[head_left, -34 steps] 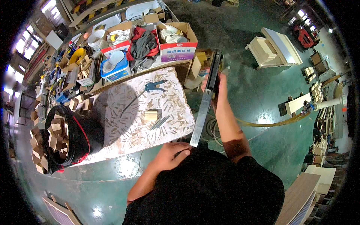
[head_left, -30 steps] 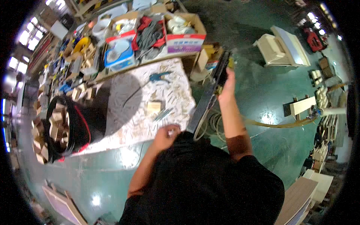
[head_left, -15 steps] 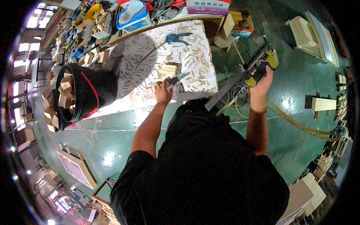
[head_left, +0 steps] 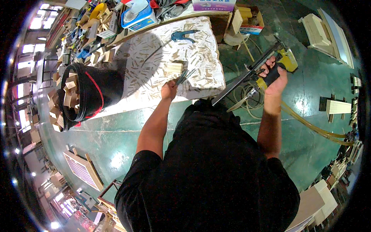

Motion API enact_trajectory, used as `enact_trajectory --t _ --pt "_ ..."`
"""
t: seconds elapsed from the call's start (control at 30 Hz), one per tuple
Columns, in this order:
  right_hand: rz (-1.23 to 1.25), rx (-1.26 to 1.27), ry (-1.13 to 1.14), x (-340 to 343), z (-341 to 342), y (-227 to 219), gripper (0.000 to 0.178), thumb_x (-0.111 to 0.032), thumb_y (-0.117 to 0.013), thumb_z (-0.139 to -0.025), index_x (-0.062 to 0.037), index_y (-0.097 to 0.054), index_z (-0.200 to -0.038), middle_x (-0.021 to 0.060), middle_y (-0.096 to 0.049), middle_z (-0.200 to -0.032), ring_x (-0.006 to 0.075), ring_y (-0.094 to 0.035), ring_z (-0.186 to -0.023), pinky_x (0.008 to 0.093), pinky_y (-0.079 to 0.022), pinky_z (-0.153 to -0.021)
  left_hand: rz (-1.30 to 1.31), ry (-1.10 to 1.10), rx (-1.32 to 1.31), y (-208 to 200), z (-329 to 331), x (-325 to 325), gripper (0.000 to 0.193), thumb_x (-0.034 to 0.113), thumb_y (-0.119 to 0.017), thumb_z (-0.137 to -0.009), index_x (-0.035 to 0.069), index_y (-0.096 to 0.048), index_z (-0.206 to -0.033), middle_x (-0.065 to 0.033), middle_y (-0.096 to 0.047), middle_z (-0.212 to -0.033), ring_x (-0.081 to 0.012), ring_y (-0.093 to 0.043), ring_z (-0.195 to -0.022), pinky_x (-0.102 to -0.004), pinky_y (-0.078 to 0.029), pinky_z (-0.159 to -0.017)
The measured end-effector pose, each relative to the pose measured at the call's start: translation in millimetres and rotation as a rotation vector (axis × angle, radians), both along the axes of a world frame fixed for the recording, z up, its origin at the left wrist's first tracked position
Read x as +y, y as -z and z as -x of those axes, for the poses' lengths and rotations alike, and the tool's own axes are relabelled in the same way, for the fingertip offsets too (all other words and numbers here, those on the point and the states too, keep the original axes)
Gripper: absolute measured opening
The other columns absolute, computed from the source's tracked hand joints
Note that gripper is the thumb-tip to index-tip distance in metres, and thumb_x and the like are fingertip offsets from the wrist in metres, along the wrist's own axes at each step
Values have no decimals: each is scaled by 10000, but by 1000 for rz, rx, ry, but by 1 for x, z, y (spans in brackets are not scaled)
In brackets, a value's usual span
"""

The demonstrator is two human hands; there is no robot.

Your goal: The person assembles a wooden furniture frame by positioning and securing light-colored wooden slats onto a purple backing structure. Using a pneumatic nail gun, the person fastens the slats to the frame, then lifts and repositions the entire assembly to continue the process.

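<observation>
My right hand (head_left: 276, 79) is wrapped round the black grip of a yellow and black air nail gun (head_left: 288, 61). The gun is tilted, its long dark magazine slanting down towards my body, with a hose fitting at the end of the grip. At the front of the white worktable (head_left: 201, 54), my left hand (head_left: 169, 89) is closed on thin grey nail strips (head_left: 188, 75), which stick out to the right of the fingers. Just beyond them lies a small pale wooden block (head_left: 174, 67). Farther back on the table is a blue clamp-like tool (head_left: 183, 36) with a long thin bar.
A black bucket (head_left: 102, 89) with a red cord and wood offcuts stands left. Behind the table are a blue and white tub (head_left: 139, 19) and a cardboard box (head_left: 253, 21). Yellowish hoses (head_left: 309, 123) cross the green floor at right. Small wood pieces litter the tabletop.
My left hand has lifted the nail strips off the tabletop, turning them more upright. My right hand has moved the nail gun slightly to the right.
</observation>
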State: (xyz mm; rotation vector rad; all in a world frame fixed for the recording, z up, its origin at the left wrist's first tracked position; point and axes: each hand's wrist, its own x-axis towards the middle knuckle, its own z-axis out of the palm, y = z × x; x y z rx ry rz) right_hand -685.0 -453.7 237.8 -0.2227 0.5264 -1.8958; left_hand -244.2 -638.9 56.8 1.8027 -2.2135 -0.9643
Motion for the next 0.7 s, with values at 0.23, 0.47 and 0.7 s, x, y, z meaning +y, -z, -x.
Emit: enact_trajectory --t 0.23,0.47,0.7 --pt "26 -55 -57 -11 -5 4 513 -278 -648 -815 -56 -544 -1266 56 -583 -1057 202 -489 -840 346 -454 -700 148 -26 135 -6 -4 4 200 176 -730 -855 39 -703 -999 -140 -724 -875 -305 -709 -811 -400 -558 -763" --pt "-396 20 160 -15 -32 -3 362 -324 -622 -809 -59 -616 -1056 81 -591 -900 191 -518 -675 321 -442 -522 -361 -579 941 -100 17 25 63 88 -682 -932 93 -670 -993 24 -622 -862 -78 -516 -700 -255 -439 -609" --pt "225 -273 -238 -49 -56 -5 503 -347 -700 -760 -2 -587 -1107 66 -457 -885 179 -439 -761 316 -413 -574 -321 -240 1150 -241 93 38 64 50 -681 -951 19 -661 -1003 -36 -660 -868 -138 -612 -767 -276 -493 -692"
